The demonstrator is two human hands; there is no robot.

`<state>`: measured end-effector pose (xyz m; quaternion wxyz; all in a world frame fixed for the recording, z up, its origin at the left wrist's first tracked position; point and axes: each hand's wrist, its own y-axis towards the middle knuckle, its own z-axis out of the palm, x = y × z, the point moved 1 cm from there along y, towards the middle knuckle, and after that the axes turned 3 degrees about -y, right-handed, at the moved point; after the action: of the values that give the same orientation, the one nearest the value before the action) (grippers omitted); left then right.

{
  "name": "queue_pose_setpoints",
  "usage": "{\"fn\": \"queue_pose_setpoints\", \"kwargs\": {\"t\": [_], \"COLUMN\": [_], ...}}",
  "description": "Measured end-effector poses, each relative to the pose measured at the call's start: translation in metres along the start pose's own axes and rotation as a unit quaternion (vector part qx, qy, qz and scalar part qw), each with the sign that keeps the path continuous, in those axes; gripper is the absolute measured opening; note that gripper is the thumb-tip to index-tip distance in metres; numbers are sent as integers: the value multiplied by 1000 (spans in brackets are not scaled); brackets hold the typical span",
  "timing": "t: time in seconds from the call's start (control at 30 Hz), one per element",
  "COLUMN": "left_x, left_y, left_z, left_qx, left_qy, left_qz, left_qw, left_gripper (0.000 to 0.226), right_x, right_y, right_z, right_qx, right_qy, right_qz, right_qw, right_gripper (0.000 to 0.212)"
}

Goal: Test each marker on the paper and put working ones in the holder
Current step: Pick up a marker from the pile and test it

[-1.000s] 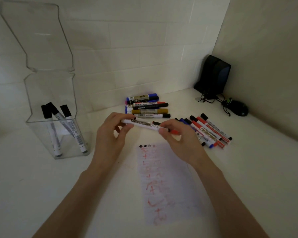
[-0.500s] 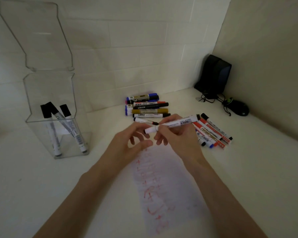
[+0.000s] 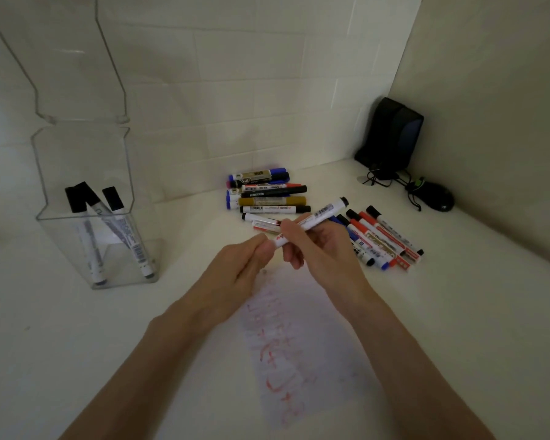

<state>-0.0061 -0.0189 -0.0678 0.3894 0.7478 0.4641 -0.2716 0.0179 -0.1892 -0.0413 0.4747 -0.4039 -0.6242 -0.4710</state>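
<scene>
Your left hand (image 3: 235,268) has closed onto the near end of the white marker (image 3: 327,211), seemingly pinching it, your right hand (image 3: 324,249) gripping its barrel, paper (image 3: 299,344) beneath both hands

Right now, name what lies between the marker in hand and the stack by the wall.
Head view: a black-capped marker and a red-marked marker lie loose there, close behind the held marker, before the stack.

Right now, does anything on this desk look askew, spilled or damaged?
Nothing stands out. The paper bears red test scribbles, three black-capped markers lean inside the clear holder, and the left hand and right hand grip one white marker.
</scene>
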Motion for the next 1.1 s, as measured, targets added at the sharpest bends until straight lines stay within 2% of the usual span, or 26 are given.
{"fn": "queue_pose_setpoints", "kwargs": {"t": [0.1,0.2,0.37,0.47,0.57,0.67,0.83,1.1], "left_x": [6,23,27,30,30,29,35,45], "left_y": [-4,-5,-8,-9,-8,-6,-5,-2], "left_z": [-14,-28,-30,-34,-32,-28,-24,-21], "left_qx": [-5,-38,-32,20,58,50,44,75], "left_qy": [-134,-65,9,117,185,173,127,124], "left_qz": [-16,-2,-98,-168,-160,-127,-107,-107], "left_qw": [991,997,995,979,968,976,985,984], "left_gripper": [39,34,7,35,42,37,41,35], "right_x": [0,-7,-20,-25,-28,-29,-40,-50], "right_y": [6,12,14,12,9,10,13,16], "right_z": [-27,-43,-19,-14,-9,-1,12,13], "right_qx": [-99,-145,-101,-110,-114,-99,-133,-137], "right_qy": [61,41,13,-8,-29,-62,-122,-161], "right_qz": [-2,10,80,98,94,81,77,68], "right_qw": [993,989,992,989,989,990,980,975], "right_gripper": [24,20,11,15,18,12,29,28]}}
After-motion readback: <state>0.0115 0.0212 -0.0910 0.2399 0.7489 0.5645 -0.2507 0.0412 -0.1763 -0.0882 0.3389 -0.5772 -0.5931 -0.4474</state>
